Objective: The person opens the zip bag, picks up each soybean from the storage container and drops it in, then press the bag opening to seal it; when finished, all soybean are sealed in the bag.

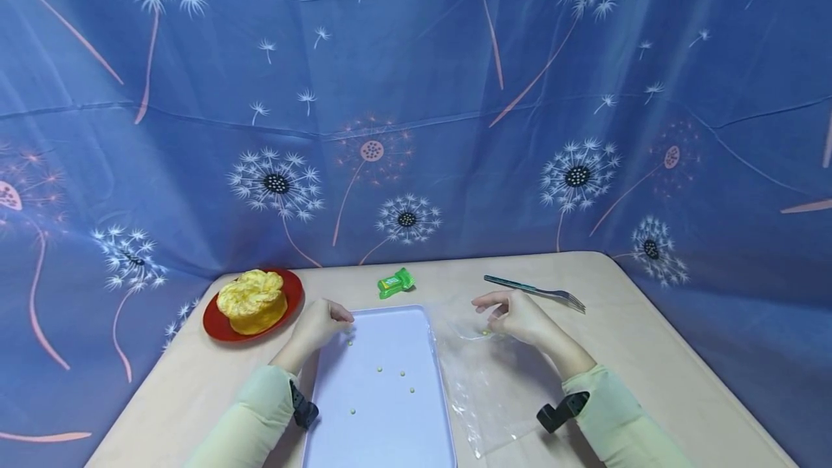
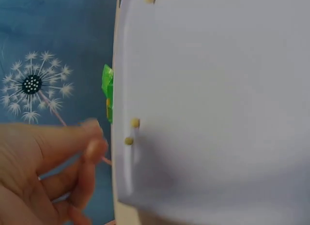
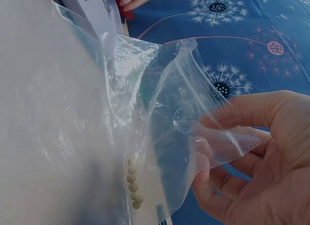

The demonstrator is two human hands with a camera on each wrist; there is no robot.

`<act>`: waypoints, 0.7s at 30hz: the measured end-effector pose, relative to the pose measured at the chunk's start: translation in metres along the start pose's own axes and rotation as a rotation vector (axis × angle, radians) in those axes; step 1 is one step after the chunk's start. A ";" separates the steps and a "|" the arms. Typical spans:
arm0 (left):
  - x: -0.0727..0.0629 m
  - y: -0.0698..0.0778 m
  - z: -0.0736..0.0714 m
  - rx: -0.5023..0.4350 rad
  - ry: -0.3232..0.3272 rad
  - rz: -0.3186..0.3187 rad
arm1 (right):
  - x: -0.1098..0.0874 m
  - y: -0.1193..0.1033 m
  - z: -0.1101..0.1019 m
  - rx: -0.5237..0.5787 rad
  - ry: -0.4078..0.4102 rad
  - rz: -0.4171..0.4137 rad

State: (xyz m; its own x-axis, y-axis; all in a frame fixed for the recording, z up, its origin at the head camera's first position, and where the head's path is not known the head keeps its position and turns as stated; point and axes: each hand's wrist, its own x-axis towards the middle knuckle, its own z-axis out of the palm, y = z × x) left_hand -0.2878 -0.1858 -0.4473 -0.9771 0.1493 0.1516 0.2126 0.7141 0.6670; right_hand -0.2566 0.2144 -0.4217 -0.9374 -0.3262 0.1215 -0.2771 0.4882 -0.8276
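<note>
My left hand (image 1: 323, 323) is over the upper left corner of a pale lilac tray (image 1: 383, 341). Its fingers curl and its thumb and forefinger tips come close together; I cannot tell whether anything is pinched between them. Several small yellow-green balls (image 1: 380, 369) lie scattered on the tray, two of them (image 2: 135, 122) near these fingertips in the left wrist view. Right of the tray, my right hand (image 3: 264, 152) grips a clear zip bag (image 3: 145, 89) by its mouth. Several more balls (image 3: 133, 187) sit in a row inside the bag.
Left of the tray stands a red plate (image 1: 294, 293) with a yellow bread-like cake (image 1: 253, 302). Beyond the tray lies a green wrapped packet (image 1: 396, 282). A fork (image 1: 536, 290) rests behind my right hand. A blue dandelion-print cloth (image 1: 416, 128) hangs behind the table.
</note>
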 end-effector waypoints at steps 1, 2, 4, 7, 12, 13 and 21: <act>0.000 -0.001 0.001 0.020 -0.002 -0.016 | 0.000 0.000 0.000 0.003 -0.001 0.000; -0.001 -0.001 0.001 0.042 -0.001 -0.034 | 0.000 0.000 0.000 0.003 -0.002 0.001; -0.001 0.000 0.001 0.090 0.001 -0.055 | 0.000 -0.001 0.001 0.007 -0.001 0.006; 0.000 0.002 0.002 0.156 0.004 -0.063 | 0.000 -0.001 0.001 0.016 -0.002 0.005; 0.003 0.001 0.007 0.230 -0.004 -0.090 | -0.001 -0.002 0.002 0.007 0.001 0.004; 0.003 0.001 0.008 0.236 -0.008 -0.102 | -0.001 -0.002 0.002 0.000 0.002 -0.003; 0.005 0.000 0.014 0.253 -0.014 -0.113 | 0.000 0.000 0.000 -0.009 0.014 0.019</act>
State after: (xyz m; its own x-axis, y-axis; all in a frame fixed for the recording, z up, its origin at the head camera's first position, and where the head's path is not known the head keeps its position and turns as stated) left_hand -0.2930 -0.1754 -0.4568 -0.9949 0.0670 0.0748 0.0947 0.8744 0.4759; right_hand -0.2566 0.2144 -0.4220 -0.9455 -0.3053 0.1132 -0.2607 0.5015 -0.8249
